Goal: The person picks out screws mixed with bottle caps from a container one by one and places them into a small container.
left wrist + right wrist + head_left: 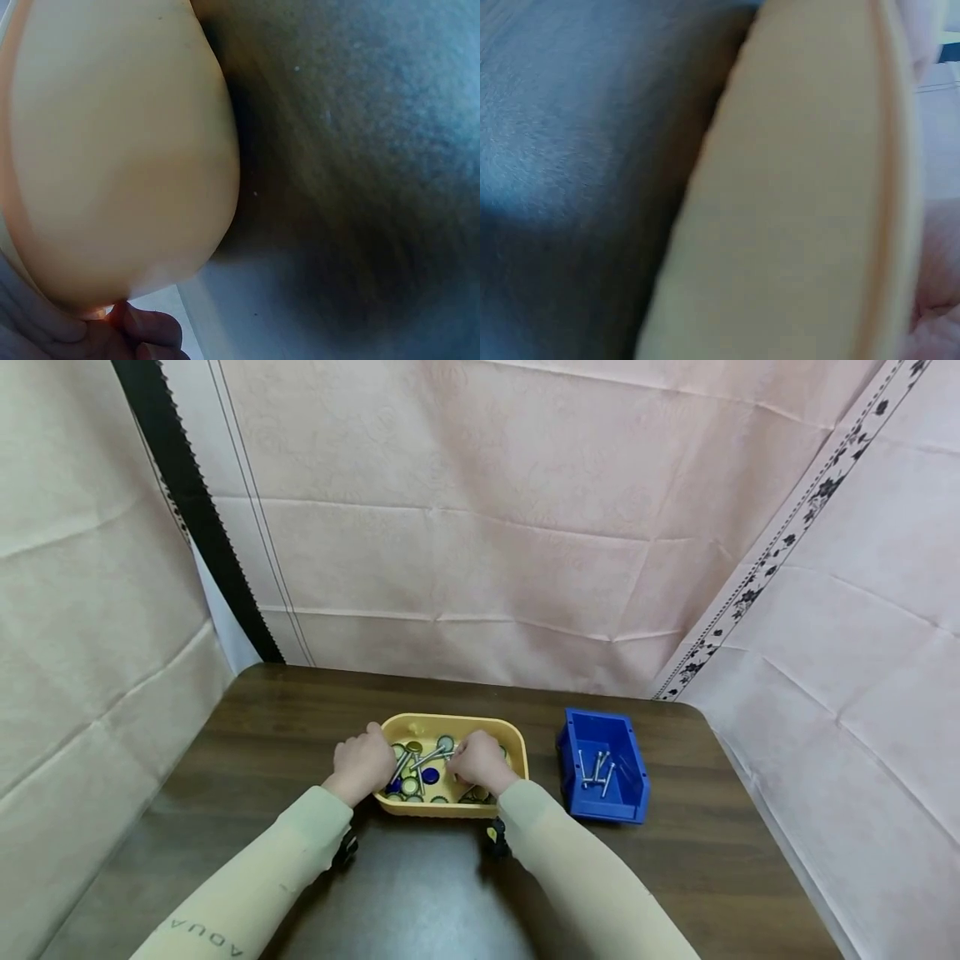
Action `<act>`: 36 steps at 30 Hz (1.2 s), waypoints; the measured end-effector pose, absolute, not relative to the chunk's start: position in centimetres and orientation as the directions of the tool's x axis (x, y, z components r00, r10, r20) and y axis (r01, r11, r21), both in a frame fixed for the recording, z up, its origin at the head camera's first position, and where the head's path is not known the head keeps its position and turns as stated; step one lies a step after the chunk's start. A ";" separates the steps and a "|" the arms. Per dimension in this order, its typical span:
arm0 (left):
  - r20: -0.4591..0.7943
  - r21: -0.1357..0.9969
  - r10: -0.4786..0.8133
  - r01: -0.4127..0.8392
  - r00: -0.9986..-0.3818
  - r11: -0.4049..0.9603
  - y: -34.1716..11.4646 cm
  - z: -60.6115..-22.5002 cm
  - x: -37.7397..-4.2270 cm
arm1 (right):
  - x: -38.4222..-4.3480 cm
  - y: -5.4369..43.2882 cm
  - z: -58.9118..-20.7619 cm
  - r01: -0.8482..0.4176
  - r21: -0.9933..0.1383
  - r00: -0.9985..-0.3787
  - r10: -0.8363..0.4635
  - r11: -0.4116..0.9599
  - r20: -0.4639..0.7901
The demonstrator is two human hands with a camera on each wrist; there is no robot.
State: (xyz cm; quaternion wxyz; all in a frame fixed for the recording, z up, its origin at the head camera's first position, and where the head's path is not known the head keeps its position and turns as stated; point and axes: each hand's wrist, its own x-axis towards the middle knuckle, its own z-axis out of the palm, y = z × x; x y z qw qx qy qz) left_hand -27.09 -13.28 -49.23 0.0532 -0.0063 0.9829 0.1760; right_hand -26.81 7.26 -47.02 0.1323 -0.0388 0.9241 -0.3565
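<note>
A yellow plastic tray [450, 718] holds several long bolts [402, 766] and bottle caps, among them a blue cap [431, 775]. At its left end my left hand [362, 764] grips the rim; in the left wrist view curled fingers [154, 328] show at the edge of the tray wall [127, 150]. My right hand [482, 762] reaches over the near rim into the right half, its fingertips down among the bolts and caps. I cannot tell whether it pinches anything. The tray's side [787, 187] covers most of the right wrist view, with part of the right hand [937, 277] beyond it.
Right of the tray, a blue bin [626, 812] stands with several bolts [600, 772] inside. Both sit on a dark wooden table [420, 877]. Pale cloth [465, 568] hangs behind the table and along both sides.
</note>
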 end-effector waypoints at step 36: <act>-0.130 0.358 0.012 -0.036 -0.991 0.933 -13.4 -49.1 -27.1 | -27.0 21.4 -42.3 0.102 -0.897 -0.988 -0.065 0.429 -0.143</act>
